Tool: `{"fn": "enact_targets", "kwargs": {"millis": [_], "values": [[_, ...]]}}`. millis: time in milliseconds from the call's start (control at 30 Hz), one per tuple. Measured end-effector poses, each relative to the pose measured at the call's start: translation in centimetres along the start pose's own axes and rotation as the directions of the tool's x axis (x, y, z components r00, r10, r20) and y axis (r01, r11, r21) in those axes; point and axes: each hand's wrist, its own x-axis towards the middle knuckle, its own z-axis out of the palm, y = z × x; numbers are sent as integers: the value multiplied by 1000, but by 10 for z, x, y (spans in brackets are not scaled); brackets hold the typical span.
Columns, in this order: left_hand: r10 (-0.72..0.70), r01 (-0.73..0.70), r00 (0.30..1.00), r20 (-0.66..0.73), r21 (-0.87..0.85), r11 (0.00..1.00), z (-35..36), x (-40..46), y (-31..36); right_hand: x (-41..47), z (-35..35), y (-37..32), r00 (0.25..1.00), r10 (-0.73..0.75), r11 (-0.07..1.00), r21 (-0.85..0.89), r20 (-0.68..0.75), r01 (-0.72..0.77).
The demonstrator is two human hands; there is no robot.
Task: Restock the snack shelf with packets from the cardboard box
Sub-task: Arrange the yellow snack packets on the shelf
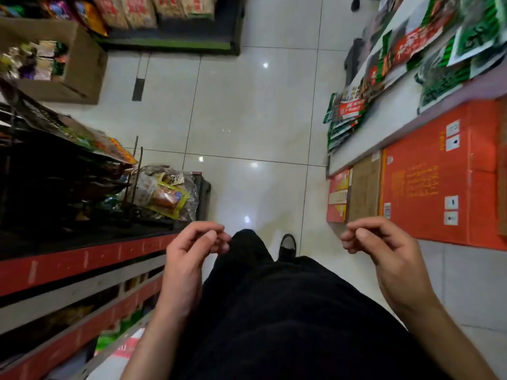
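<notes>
Both hands, left (192, 250) and right (384, 242), were held loosely curled and empty above the floor. Packets (35, 61) were seen in the cardboard box (82, 69) far ahead-left; light, crinkly and slippery, probably best pinched by their edges.

cardboard box (79, 64) far left | snack shelf (82, 253) left | cartons (439, 187) right

Glossy floor (247, 111) glare, blurred edges
</notes>
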Motion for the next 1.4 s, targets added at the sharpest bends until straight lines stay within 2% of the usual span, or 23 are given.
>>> {"fn": "enact_targets", "kwargs": {"millis": [167,300,467,733,1000,1100,1200,1300,1400], "values": [[-15,15,999,-36,-13,1000,2,15,5,47,19,-14,992,71,997,-40,109,-67],[-4,2,998,-67,-34,999,-1,59,18,101,44,-28,983,97,993,-82,158,-85],[-6,0,997,-76,-74,997,-3,154,47,189,81,-58,982,99,986,-147,160,-76],[56,-55,998,11,-90,994,-2,326,153,307,132,-120,990,95,982,-170,108,-76],[62,-79,985,-162,-102,992,-24,456,222,455,206,-173,963,103,960,-279,248,-31],[25,-65,956,-294,-130,989,-38,492,238,529,253,-200,925,119,958,-288,362,-11],[-32,-63,898,-439,-200,978,-50,516,255,602,307,-234,865,126,957,-290,486,23],[-76,-110,831,-551,-296,949,-61,528,276,655,370,-266,771,156,947,-314,617,61],[-141,-145,719,-681,-345,927,-78,533,285,690,435,-286,656,193,932,-346,730,111]]}}
